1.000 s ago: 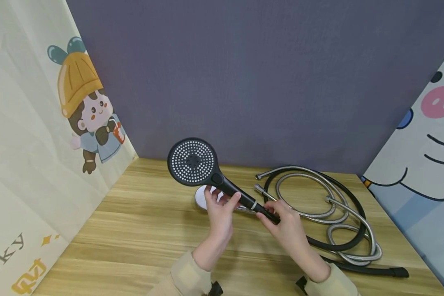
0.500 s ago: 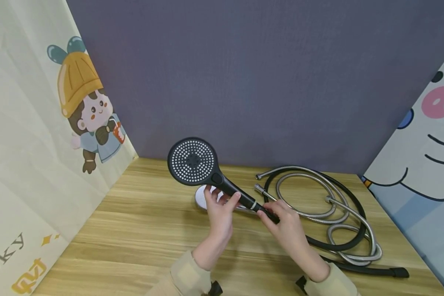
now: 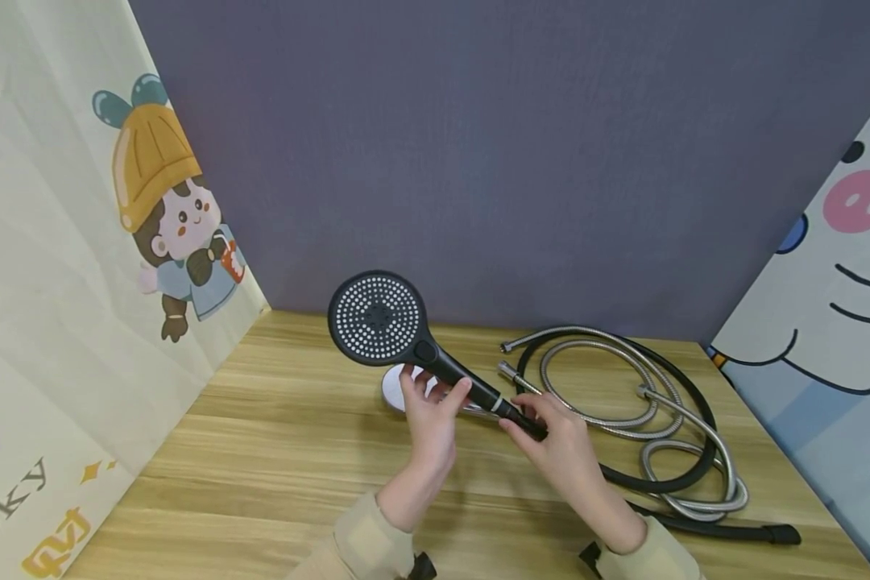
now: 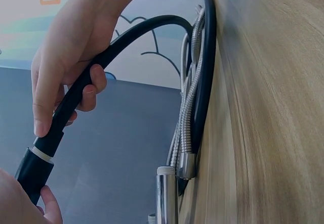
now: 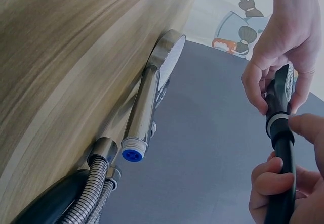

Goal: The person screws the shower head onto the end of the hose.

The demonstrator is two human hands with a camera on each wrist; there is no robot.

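Observation:
My left hand (image 3: pixel 432 423) holds a black shower head (image 3: pixel 377 316) by its handle, thumb on the near side, with the dotted spray face towards me. At the handle's lower end my right hand (image 3: pixel 569 451) pinches the end of a black shower hose (image 4: pixel 49 142) between thumb and fingers. The hose end and handle are in line, with a pale ring (image 4: pixel 41 154) showing at the joint. Behind my left hand, partly hidden, lies a chrome shower head (image 3: pixel 395 391). Its threaded end with a blue insert (image 5: pixel 132 153) shows in the right wrist view.
Silver metal hoses (image 3: pixel 652 379) lie coiled on the right of the wooden table (image 3: pixel 261 451), tangled with the black hose. A black hose fitting (image 3: pixel 781 533) lies near the front right. A dark blue panel (image 3: pixel 478 161) stands along the back, printed sheets at both sides.
My right thumb and fingers shift slightly around the hose end. My left hand and the black shower head stay in place.

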